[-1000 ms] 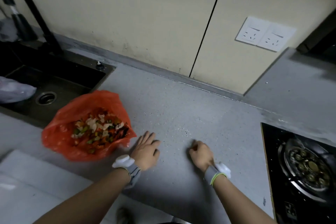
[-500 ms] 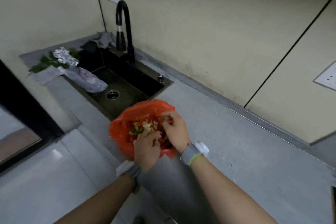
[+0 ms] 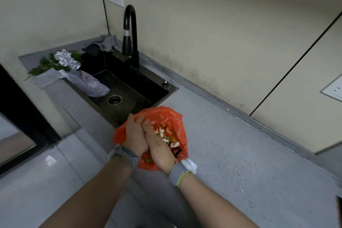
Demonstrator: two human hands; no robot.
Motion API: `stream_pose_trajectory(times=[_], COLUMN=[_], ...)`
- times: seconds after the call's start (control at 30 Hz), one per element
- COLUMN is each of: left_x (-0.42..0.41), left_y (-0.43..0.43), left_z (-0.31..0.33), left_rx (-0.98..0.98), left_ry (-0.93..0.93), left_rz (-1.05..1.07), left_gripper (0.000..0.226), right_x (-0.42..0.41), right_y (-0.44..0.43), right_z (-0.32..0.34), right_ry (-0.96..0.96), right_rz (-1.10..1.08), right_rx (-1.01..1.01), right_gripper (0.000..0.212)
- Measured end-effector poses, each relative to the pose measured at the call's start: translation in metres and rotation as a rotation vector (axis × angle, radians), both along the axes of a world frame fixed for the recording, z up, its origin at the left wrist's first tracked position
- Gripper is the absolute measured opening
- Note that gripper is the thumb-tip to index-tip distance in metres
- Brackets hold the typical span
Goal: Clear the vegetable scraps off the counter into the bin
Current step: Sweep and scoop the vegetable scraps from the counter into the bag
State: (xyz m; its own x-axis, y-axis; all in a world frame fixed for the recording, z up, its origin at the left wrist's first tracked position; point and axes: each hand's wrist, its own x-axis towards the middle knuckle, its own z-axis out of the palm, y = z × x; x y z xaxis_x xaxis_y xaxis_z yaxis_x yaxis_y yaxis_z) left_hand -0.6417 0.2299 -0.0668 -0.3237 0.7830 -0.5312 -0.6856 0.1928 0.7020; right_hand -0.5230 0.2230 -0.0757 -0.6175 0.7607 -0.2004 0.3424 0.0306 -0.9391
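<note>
Scraps (image 3: 167, 136) of chopped vegetable, pale, green and orange-red bits mixed together, lie heaped inside the orange plastic bag (image 3: 173, 116), which sits on the counter (image 3: 240, 153) at its near edge, just right of the sink (image 3: 129, 96).

Looking from left to right around you: leafy greens (image 3: 45, 64) and a crumpled piece of foil (image 3: 67, 59) lie at the far left, a clear plastic bag (image 3: 88, 85) droops over the sink's rim, the black faucet (image 3: 130, 33) rises behind the basin, and the speckled grey counter runs along the cream wall to a wall socket (image 3: 333, 90).

Your left hand (image 3: 135, 137) is over the bag with its fingers straight and together, its palm pressed against your right hand (image 3: 159, 146). Your right hand is open too, fingers extended over the scraps and touching them. Neither hand grips anything that you can make out. Both wrists wear grey bands.
</note>
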Motion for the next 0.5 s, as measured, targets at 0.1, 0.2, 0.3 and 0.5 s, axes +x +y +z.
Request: stream_pose_trajectory(times=[0.1, 0.2, 0.3, 0.5], left_x=[0.01, 0.015, 0.016, 0.026], left_y=[0.004, 0.003, 0.003, 0.003], left_z=[0.011, 0.013, 0.012, 0.013], left_rx=[0.114, 0.079, 0.064, 0.13], left_ry=[-0.113, -0.034, 0.087, 0.197], left_rz=[0.007, -0.025, -0.054, -0.104], left_gripper=[0.066, 0.064, 0.075, 0.064], right_x=[0.001, -0.002, 0.005, 0.015], right_y=[0.01, -0.005, -0.009, -0.029], right_z=[0.0, 0.014, 0.006, 0.018], right_ry=[-0.032, 0.045, 0.061, 0.107], right_rz=[-0.132, -0.061, -0.102, -0.12], right_rx=[0.047, 0.116, 0.081, 0.22], right_gripper=[0.044, 0.043, 0.041, 0.045])
